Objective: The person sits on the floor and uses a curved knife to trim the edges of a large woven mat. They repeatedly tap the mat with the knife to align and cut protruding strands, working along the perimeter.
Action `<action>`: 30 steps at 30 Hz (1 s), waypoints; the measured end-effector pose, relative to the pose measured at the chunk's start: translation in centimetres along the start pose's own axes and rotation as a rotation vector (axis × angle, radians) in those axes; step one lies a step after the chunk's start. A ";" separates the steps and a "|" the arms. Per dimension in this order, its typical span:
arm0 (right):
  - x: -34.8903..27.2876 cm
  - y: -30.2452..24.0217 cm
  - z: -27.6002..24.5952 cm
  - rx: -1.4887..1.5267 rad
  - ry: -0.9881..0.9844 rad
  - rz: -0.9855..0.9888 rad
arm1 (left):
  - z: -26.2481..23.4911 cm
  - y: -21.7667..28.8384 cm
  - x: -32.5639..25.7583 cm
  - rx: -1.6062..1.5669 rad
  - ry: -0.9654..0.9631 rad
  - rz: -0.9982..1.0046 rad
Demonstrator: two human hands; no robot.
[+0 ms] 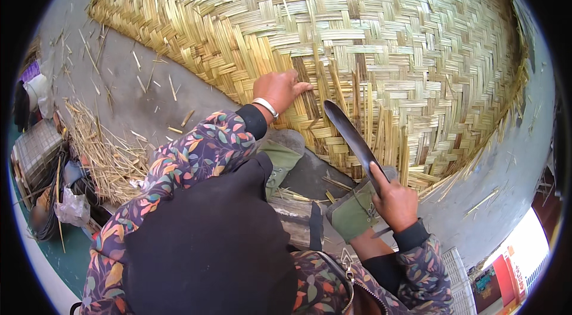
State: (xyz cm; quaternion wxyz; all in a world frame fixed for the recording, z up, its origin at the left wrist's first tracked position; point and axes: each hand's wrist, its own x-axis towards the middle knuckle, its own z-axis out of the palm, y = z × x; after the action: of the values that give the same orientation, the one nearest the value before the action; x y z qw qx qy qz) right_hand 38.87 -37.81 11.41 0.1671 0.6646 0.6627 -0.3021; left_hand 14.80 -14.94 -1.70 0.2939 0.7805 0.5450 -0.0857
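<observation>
A large woven mat of flat reed or bamboo strips spreads out in front of me, with a folded yellow border along its near left edge. My left hand rests on that border, with a silver bangle at its wrist. Its thumb and fingers close on a strip, partly hidden beneath them. In my right hand is a long dark knife with a slightly curved blade. The blade points up and left, over loose strip ends that stick out of the weave. The hand hides its handle.
My green shoes stand at the mat's near edge. Straw-like scraps lie heaped at left on the grey floor, where short offcuts are also scattered. Past them are a clear plastic bag and dark coiled cord. Wooden slats show below me.
</observation>
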 end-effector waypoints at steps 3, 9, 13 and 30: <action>-1.9 1.5 -0.4 0.179 -0.006 0.046 | 0.1 0.0 0.0 -0.126 0.019 -0.052; 0.0 1.5 -2.0 0.608 0.017 0.167 | 0.7 2.7 -0.6 -0.971 -0.023 -0.186; 1.1 0.8 -2.7 0.780 -0.033 0.131 | 0.5 3.8 0.2 -1.217 -0.168 -0.248; 6.3 -0.5 -3.1 1.486 -0.566 0.191 | 2.1 1.9 -2.6 -1.249 -0.229 -0.442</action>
State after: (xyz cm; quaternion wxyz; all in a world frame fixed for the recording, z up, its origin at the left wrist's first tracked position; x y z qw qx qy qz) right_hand 38.57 -30.88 9.95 -0.1324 0.5540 0.1610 -0.8060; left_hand 15.89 -18.66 -1.53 0.7217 0.3202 0.6046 0.1052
